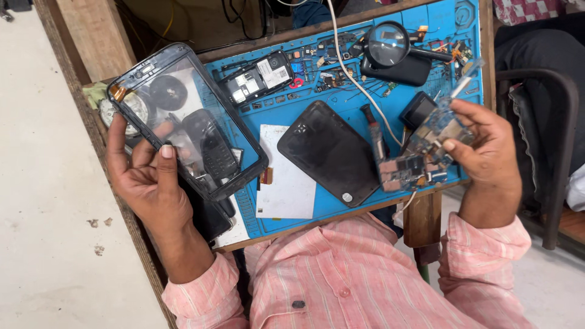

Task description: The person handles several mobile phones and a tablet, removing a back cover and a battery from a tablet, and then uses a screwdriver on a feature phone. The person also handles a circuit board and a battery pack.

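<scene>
**Both hands raised over the blue repair mat, one with a screen frame, one with a circuit board**

Nearest the camera, the left hand (149, 183) is lifted off the near left corner of the blue repair mat (365, 109), fingers loosely spread behind a see-through touch panel with a black frame (186, 119), thumb pressed on its front edge. The right hand (487, 152) hovers over the mat's near right corner, thumb and fingers pinching a bare circuit board (423, 149) that hangs tilted above the mat edge.

On the mat's near middle lies a white sheet (286, 183), with a black back cover (332, 152) beside it. Farther in, an opened phone body (259, 76) sits toward the mat's far left. A magnifying glass (388, 44) rests at the far side, and a white cable (350, 73) runs across the mat.
</scene>
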